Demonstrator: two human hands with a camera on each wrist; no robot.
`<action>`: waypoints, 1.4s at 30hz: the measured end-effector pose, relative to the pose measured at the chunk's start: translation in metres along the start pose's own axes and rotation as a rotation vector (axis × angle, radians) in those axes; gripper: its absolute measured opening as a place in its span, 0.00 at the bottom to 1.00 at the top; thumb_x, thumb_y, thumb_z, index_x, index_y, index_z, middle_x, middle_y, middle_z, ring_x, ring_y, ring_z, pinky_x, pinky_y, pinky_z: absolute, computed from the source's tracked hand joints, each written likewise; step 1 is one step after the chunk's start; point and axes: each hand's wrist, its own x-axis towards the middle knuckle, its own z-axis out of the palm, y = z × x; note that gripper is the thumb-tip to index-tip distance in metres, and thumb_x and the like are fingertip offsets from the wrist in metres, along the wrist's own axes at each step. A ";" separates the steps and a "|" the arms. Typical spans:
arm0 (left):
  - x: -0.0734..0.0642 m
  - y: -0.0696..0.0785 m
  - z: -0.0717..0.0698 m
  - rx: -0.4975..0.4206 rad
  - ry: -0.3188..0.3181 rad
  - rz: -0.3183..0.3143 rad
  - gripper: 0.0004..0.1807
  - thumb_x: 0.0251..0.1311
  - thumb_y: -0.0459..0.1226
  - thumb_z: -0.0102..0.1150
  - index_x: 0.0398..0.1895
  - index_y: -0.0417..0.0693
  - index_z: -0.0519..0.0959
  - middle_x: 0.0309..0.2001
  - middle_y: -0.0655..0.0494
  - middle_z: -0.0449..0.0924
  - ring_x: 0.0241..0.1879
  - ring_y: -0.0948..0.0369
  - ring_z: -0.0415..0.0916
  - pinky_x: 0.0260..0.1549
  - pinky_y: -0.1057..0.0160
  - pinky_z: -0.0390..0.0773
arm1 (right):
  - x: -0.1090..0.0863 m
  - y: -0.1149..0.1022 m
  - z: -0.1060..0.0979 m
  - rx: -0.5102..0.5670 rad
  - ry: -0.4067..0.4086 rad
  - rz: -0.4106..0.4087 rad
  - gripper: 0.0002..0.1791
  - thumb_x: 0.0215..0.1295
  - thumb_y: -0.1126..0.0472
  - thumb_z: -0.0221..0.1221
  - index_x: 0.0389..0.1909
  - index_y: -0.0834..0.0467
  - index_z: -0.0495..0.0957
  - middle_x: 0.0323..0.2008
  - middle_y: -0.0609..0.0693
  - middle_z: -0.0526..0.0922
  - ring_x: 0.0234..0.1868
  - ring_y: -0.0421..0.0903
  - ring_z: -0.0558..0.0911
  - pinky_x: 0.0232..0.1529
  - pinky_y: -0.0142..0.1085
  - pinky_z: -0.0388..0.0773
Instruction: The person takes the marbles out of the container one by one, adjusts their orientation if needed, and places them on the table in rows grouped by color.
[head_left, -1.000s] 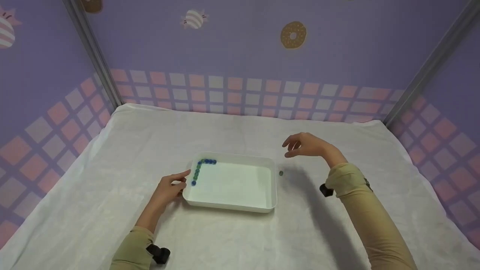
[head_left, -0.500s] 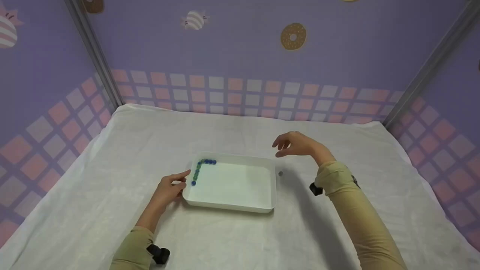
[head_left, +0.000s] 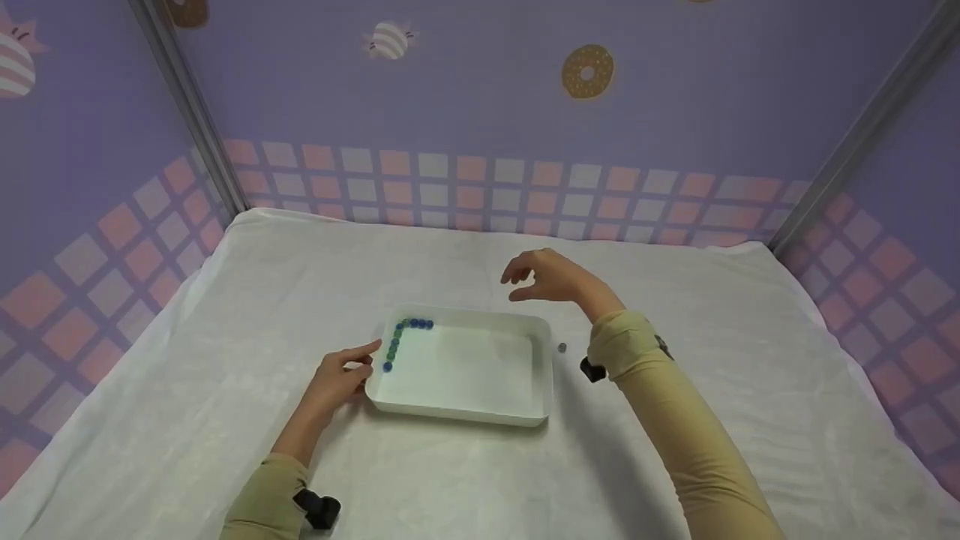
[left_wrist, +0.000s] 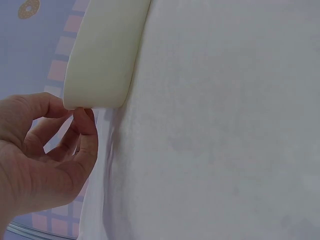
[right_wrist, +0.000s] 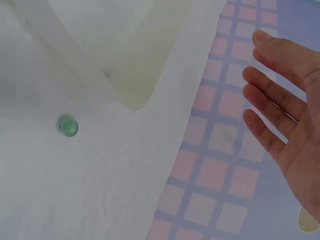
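Observation:
A shallow white tray (head_left: 465,375) lies on the cloth. Inside it, blue and green glass beads (head_left: 394,345) form an L along the left wall and back-left corner. My left hand (head_left: 339,376) holds the tray's left rim; in the left wrist view its thumb and fingertips meet the edge of the tray wall (left_wrist: 100,60). Above and behind the tray's back right corner hovers my right hand (head_left: 551,277), fingers slightly bent and nothing between them. A single clear green glass bead (right_wrist: 68,126) rests on the cloth just outside the tray's right wall.
White cloth (head_left: 300,262) covers the table. Purple walls with a pink and white tile pattern (head_left: 470,178) stand behind and on both sides. Grey metal posts (head_left: 187,112) mark the corners. A small black camera (head_left: 319,510) sits on the left sleeve.
My right hand has moved left, from beyond the tray's right side to over its back right edge. The left hand, the tray and the beads in it stay in place.

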 end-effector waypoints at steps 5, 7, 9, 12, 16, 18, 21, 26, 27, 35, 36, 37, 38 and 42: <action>-0.001 -0.002 -0.001 0.003 0.000 -0.005 0.26 0.71 0.33 0.46 0.72 0.51 0.68 0.60 0.40 0.68 0.35 0.60 0.70 0.33 0.65 0.73 | 0.020 -0.018 0.015 -0.102 0.056 -0.087 0.14 0.62 0.58 0.67 0.48 0.56 0.85 0.47 0.53 0.85 0.49 0.51 0.82 0.54 0.45 0.79; 0.000 -0.002 -0.001 0.001 -0.005 -0.006 0.26 0.71 0.33 0.46 0.72 0.50 0.68 0.60 0.39 0.68 0.36 0.60 0.71 0.34 0.65 0.74 | 0.028 -0.026 0.021 -0.144 0.072 -0.125 0.14 0.62 0.58 0.67 0.48 0.55 0.85 0.46 0.52 0.85 0.49 0.50 0.82 0.54 0.43 0.79; 0.000 -0.002 0.000 -0.008 -0.005 -0.009 0.26 0.71 0.33 0.47 0.72 0.51 0.68 0.60 0.40 0.69 0.37 0.60 0.72 0.34 0.66 0.75 | 0.034 -0.035 0.025 -0.185 0.078 -0.156 0.14 0.62 0.57 0.67 0.48 0.55 0.85 0.45 0.52 0.85 0.48 0.50 0.82 0.53 0.43 0.79; 0.001 0.000 0.001 -0.020 -0.011 -0.001 0.26 0.71 0.33 0.46 0.72 0.49 0.68 0.60 0.40 0.68 0.38 0.60 0.75 0.36 0.65 0.77 | 0.042 -0.046 0.031 -0.241 0.090 -0.188 0.14 0.62 0.56 0.67 0.48 0.54 0.85 0.44 0.51 0.85 0.48 0.49 0.82 0.53 0.42 0.79; 0.001 0.001 0.001 -0.033 -0.001 0.010 0.26 0.70 0.32 0.47 0.71 0.48 0.69 0.58 0.41 0.69 0.38 0.59 0.76 0.36 0.65 0.78 | 0.055 -0.060 0.042 -0.293 0.090 -0.228 0.14 0.62 0.56 0.67 0.48 0.52 0.85 0.44 0.49 0.85 0.48 0.48 0.82 0.53 0.40 0.80; 0.002 0.002 0.001 -0.026 0.011 0.011 0.26 0.70 0.31 0.48 0.71 0.47 0.70 0.57 0.41 0.70 0.37 0.59 0.75 0.34 0.66 0.77 | 0.062 -0.067 0.049 -0.309 0.079 -0.248 0.14 0.62 0.56 0.67 0.49 0.51 0.85 0.45 0.49 0.85 0.48 0.47 0.82 0.53 0.39 0.80; 0.004 0.002 0.001 -0.009 0.028 0.003 0.26 0.69 0.31 0.49 0.70 0.48 0.71 0.57 0.42 0.70 0.37 0.60 0.73 0.33 0.67 0.75 | 0.072 -0.074 0.061 -0.334 0.056 -0.284 0.15 0.62 0.56 0.67 0.50 0.50 0.85 0.46 0.48 0.85 0.49 0.45 0.81 0.53 0.38 0.80; 0.004 0.001 0.001 -0.018 0.029 0.000 0.26 0.68 0.31 0.49 0.69 0.47 0.72 0.55 0.42 0.71 0.35 0.60 0.72 0.32 0.66 0.75 | 0.081 -0.078 0.082 -0.439 0.022 -0.378 0.15 0.62 0.57 0.67 0.50 0.50 0.85 0.47 0.47 0.85 0.48 0.45 0.81 0.53 0.37 0.80; 0.004 0.000 0.001 -0.025 0.026 0.001 0.26 0.68 0.31 0.49 0.69 0.47 0.72 0.55 0.43 0.71 0.35 0.60 0.73 0.32 0.66 0.75 | 0.082 -0.078 0.086 -0.468 0.015 -0.396 0.15 0.62 0.56 0.67 0.50 0.50 0.85 0.46 0.47 0.85 0.48 0.45 0.81 0.53 0.36 0.80; 0.002 -0.001 -0.001 -0.025 0.004 0.006 0.25 0.69 0.32 0.48 0.70 0.46 0.71 0.55 0.42 0.71 0.37 0.59 0.75 0.35 0.65 0.77 | 0.083 -0.084 0.112 -0.700 -0.026 -0.581 0.19 0.63 0.55 0.66 0.56 0.47 0.81 0.50 0.45 0.84 0.52 0.43 0.80 0.55 0.38 0.80; 0.002 0.000 -0.001 -0.021 0.005 0.010 0.25 0.69 0.32 0.48 0.70 0.46 0.71 0.55 0.42 0.71 0.37 0.58 0.75 0.34 0.65 0.77 | 0.084 -0.084 0.114 -0.720 -0.022 -0.598 0.20 0.63 0.55 0.65 0.57 0.47 0.80 0.50 0.45 0.84 0.52 0.43 0.80 0.54 0.37 0.80; 0.002 0.000 -0.001 -0.017 0.005 0.017 0.25 0.69 0.32 0.48 0.70 0.46 0.71 0.55 0.41 0.71 0.37 0.58 0.75 0.34 0.65 0.77 | 0.084 -0.085 0.116 -0.738 -0.015 -0.612 0.20 0.64 0.55 0.65 0.57 0.47 0.80 0.50 0.45 0.83 0.52 0.43 0.80 0.54 0.37 0.80; 0.002 0.000 -0.001 -0.011 0.004 0.024 0.25 0.69 0.32 0.48 0.70 0.45 0.70 0.55 0.41 0.71 0.37 0.58 0.75 0.34 0.65 0.77 | 0.084 -0.085 0.118 -0.751 -0.009 -0.622 0.20 0.64 0.54 0.65 0.57 0.46 0.80 0.50 0.45 0.83 0.52 0.43 0.80 0.54 0.36 0.80; 0.001 -0.001 -0.002 -0.005 -0.007 0.045 0.25 0.70 0.32 0.48 0.70 0.46 0.70 0.55 0.41 0.71 0.36 0.58 0.77 0.34 0.64 0.78 | 0.085 -0.085 0.126 -0.804 0.012 -0.665 0.19 0.64 0.53 0.64 0.56 0.47 0.79 0.48 0.45 0.83 0.51 0.43 0.80 0.54 0.35 0.79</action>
